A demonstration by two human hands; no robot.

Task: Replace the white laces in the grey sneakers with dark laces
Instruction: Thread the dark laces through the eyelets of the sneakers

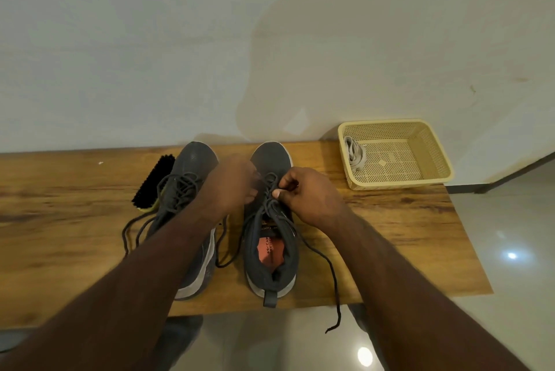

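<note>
Pinching the dark lace (271, 190) over the right sneaker (270, 220) mid-tabletop (390, 235), your right hand (309, 193) sits nearest – left hand (232, 181) curls opposite, grip unclear – with the shoe's long axis running away from you.

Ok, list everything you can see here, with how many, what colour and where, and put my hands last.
Sneakers: two, grey, mid-table: left sneaker, right sneaker.
Dark laces: threaded in both sneakers, ends trailing on the table.
Brush: one, black bristles, left of the left sneaker.
Basket: one, cream, table's far right corner.
White laces: bundled inside the basket.
Table: one, wooden, against the wall.
Left hand: over the right sneaker's laces.
Right hand: pinching a dark lace.
</note>
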